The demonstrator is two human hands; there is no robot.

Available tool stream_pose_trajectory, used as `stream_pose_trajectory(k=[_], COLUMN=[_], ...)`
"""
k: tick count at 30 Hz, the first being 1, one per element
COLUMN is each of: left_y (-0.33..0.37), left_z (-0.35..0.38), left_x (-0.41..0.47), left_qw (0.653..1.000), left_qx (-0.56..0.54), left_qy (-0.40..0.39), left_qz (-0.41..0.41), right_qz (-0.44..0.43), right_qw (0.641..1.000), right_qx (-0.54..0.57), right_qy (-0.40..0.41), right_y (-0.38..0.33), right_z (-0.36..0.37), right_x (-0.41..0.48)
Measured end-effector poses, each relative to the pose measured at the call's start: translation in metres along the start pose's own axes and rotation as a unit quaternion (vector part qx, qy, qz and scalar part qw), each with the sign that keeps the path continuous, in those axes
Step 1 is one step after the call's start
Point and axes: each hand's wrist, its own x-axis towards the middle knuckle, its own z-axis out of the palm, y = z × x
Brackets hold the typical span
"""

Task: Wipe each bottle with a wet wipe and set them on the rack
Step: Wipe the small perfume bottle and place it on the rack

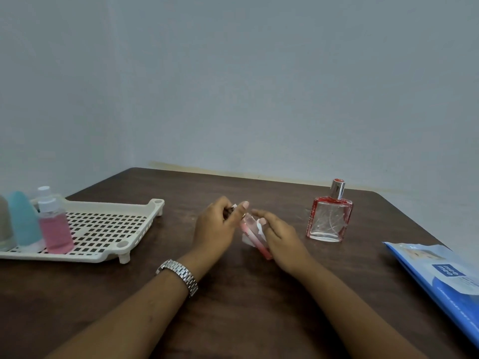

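My left hand grips the cap end of a small pink bottle held tilted over the middle of the table. My right hand holds a white wet wipe against the bottle's side. A square red-edged glass bottle with a silver cap stands upright to the right. On the left, a cream perforated rack carries a pink spray bottle, a teal bottle, a greyish bottle at the frame edge and another white-capped bottle behind.
A blue pack of wet wipes lies at the table's right edge. The dark wooden table sits in a corner, with pale walls behind and to the left. A metal watch is on my left wrist.
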Motion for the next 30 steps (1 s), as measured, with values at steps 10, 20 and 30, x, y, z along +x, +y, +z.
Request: stream_pose_trajectory(k=[10, 20, 30], left_y=[0.007, 0.004, -0.005], left_z=[0.003, 0.004, 0.003], left_x=[-0.006, -0.004, 0.001], left_qw=[0.995, 0.993, 0.995], left_qx=[-0.039, -0.046, -0.062], left_qy=[0.022, 0.029, -0.002], left_qz=[0.094, 0.101, -0.078], right_qz=[-0.066, -0.069, 0.014], right_qw=[0.991, 0.996, 0.996], right_qx=[0.095, 0.057, -0.062], right_qy=[0.065, 0.026, -0.062], right_y=[-0.019, -0.011, 0.005], right_z=[0.004, 0.003, -0.006], right_x=[-0.006, -0.002, 0.0])
